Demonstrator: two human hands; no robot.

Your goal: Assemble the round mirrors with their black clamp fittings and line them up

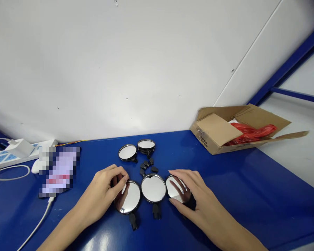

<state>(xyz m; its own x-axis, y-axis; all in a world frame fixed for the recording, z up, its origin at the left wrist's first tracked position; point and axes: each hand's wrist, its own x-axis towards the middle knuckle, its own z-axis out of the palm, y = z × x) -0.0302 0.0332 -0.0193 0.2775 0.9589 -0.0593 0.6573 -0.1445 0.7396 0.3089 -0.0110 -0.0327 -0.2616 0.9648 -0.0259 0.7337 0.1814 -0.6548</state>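
Observation:
My left hand [103, 191] curls over the top rim of a round convex mirror [129, 198] with a black mount. My right hand [192, 198] lies across a matching mirror [174, 188], its fingers over the glass and its palm near the black mount. Between them, a third round mirror [153, 188] lies untouched. Two more mirrors [127, 152] [146, 146] sit farther out, the right one seemingly stacked on another. Several small black mount parts [146, 165] lie in a cluster just above the middle mirror.
The blue table [238, 184] meets a white wall [120, 69]. At the back right stands an open cardboard box [214, 131] holding a red plastic bag [251, 134]. At the left are a power strip [10, 157], a white charger [19, 148], a blurred device [59, 170] and a white cable [36, 223].

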